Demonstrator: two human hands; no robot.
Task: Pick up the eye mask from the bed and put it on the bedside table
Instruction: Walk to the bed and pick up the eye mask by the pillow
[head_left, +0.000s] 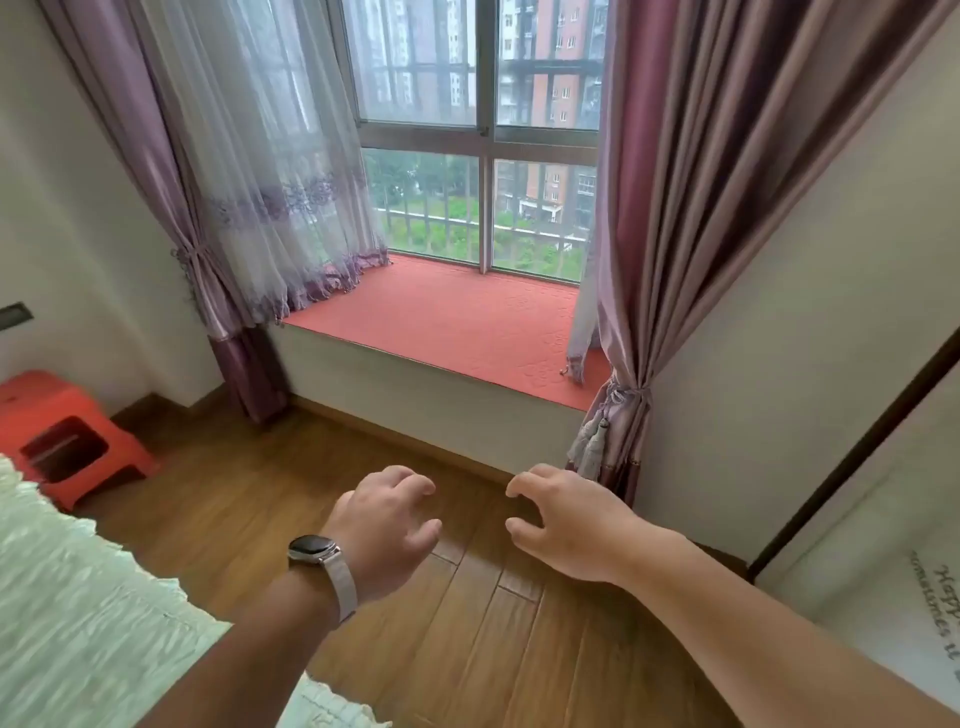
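Note:
My left hand (387, 525) and my right hand (563, 522) are both held out over the wooden floor, palms down, fingers loosely curled and apart, holding nothing. A watch sits on my left wrist. The corner of the bed (78, 613), covered in pale green ruffled bedding, fills the lower left, under my left forearm. No eye mask shows anywhere in view. No bedside table can be made out.
A red plastic stool (62, 431) stands by the left wall beside the bed. Ahead is a bay window seat with a red cushion (452, 322), flanked by tied purple curtains (675, 208). A wardrobe door (883, 545) lines the right side. Wooden floor (493, 649) lies between.

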